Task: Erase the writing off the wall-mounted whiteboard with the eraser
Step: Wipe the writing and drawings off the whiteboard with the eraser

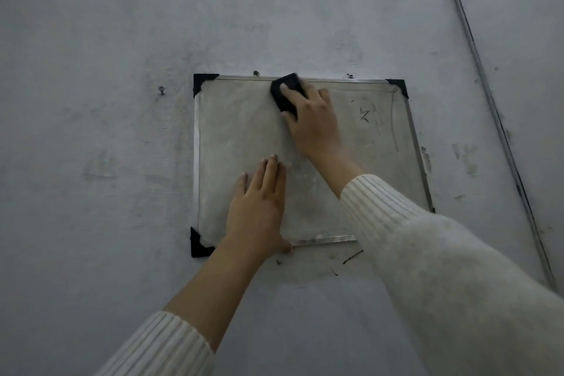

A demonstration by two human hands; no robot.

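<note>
whiteboard (pixel 244 131): metal frame, black corner caps, fixed to grey wall (pixel 91 40). eraser (pixel 285 93): black block, at the board's top edge near centre, gripped by right hand (pixel 311 119), fingers curled over it. left hand (pixel 259 207): flat, fingers straight, pressed on the board's lower part. faint marks (pixel 364 114) on the upper right.

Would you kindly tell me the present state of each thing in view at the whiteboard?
whiteboard: hung on the wall, smeary on the left, not yet clean on the right.
writing: faint marks left on the right side.
eraser: against the board at its top edge, held.
right hand: grips the eraser.
left hand: flat, fingers straight, resting on the board's lower part.
</note>
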